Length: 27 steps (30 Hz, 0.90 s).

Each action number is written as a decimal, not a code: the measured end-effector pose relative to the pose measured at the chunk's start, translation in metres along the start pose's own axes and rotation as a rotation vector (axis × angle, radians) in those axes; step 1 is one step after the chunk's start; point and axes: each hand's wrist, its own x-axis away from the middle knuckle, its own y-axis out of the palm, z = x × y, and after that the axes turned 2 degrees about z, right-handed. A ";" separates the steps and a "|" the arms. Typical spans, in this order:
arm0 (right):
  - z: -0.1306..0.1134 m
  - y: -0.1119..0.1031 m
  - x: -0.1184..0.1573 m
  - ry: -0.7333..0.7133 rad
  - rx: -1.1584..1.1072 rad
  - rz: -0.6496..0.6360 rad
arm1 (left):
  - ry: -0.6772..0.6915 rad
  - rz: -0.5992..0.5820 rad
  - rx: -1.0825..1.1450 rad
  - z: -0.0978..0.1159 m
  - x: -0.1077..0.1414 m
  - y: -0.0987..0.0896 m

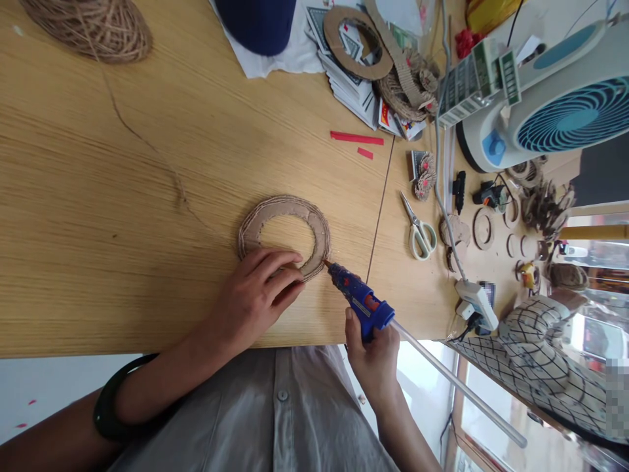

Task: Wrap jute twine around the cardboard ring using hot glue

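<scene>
A cardboard ring (322, 239) lies flat on the wooden table, brown twine wound along its outer edge. My left hand (253, 295) grips its near left side, with the fingers bent over the ring and partly hiding it. In my right hand (376, 360) is a blue hot glue gun (361, 298). The gun's nozzle meets the ring's right outer edge, or comes very close; I cannot tell which. A long clear glue stick (462, 387) sticks out of its back. From the ring, a loose twine strand (142, 137) runs up to a ball of twine (93, 29).
Scissors (417, 229) lie right of the gun, below red strips (356, 137). Playing cards (351, 92) and another cardboard ring (339, 56) are piled at the back. A fan (555, 111), a power strip (476, 305) with its cable, and a person in a checked sleeve (535, 341) occupy the right.
</scene>
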 end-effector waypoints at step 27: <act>-0.002 -0.005 0.013 -0.024 -0.105 -0.042 | -0.022 0.057 0.065 0.000 0.002 0.001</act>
